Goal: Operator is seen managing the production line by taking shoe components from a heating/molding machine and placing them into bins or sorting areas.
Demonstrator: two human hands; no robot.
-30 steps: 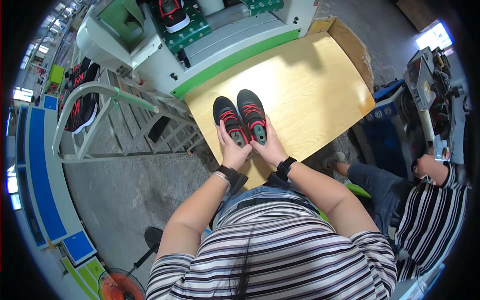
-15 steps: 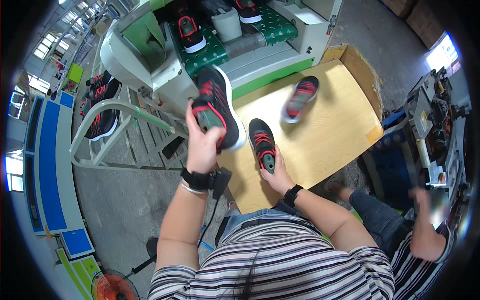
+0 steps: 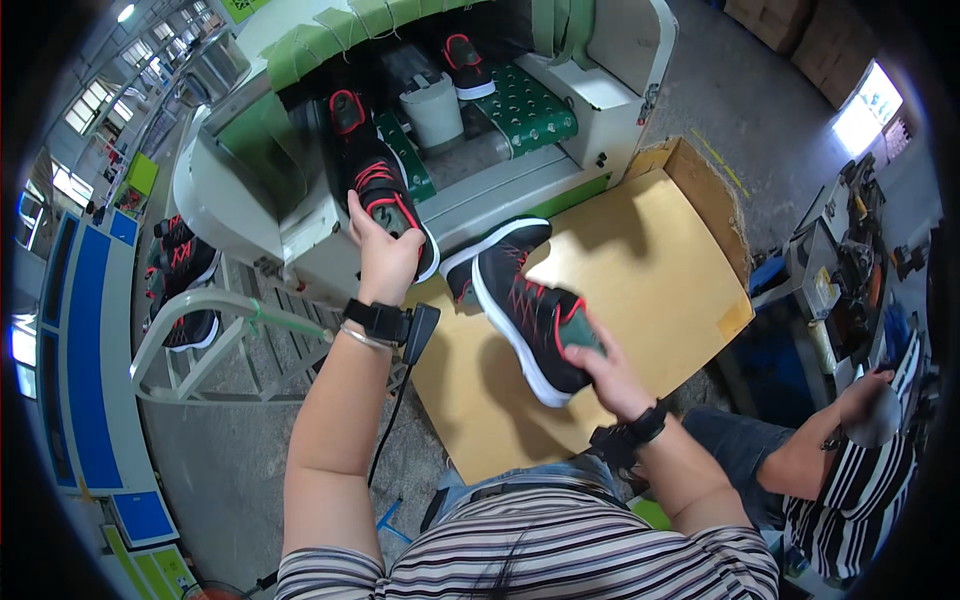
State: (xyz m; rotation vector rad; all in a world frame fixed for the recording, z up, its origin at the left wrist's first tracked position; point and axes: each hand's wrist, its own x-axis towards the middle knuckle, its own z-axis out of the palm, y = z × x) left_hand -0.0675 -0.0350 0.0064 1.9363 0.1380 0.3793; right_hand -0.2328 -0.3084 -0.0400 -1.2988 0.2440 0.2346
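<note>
My left hand (image 3: 388, 250) is closed around the heel end of a black sneaker (image 3: 378, 178) with red laces and a white sole. Its toe points away from me, at the left of the machine's opening. Over the board, my right hand (image 3: 612, 372) grips a second black sneaker (image 3: 530, 310) by the heel, thumb at the green-lined opening. That shoe is tilted, its white sole edge turned left. Behind it, a third black sneaker (image 3: 461, 280) is partly hidden; whether it rests on the board I cannot tell.
A wood-coloured board (image 3: 640, 290) lies by a cardboard box edge (image 3: 712, 190). Ahead, a machine (image 3: 625, 125) has green perforated belts (image 3: 530, 112) and another sneaker (image 3: 466, 70). At left stands a metal rack (image 3: 215, 305) near several shoes. A co-worker's arm (image 3: 815, 450) is at right.
My left hand has moved its sneaker left toward the machine's opening. My right hand has lifted rightward with a sneaker. The lone shoe at the board's far right is gone from that spot.
</note>
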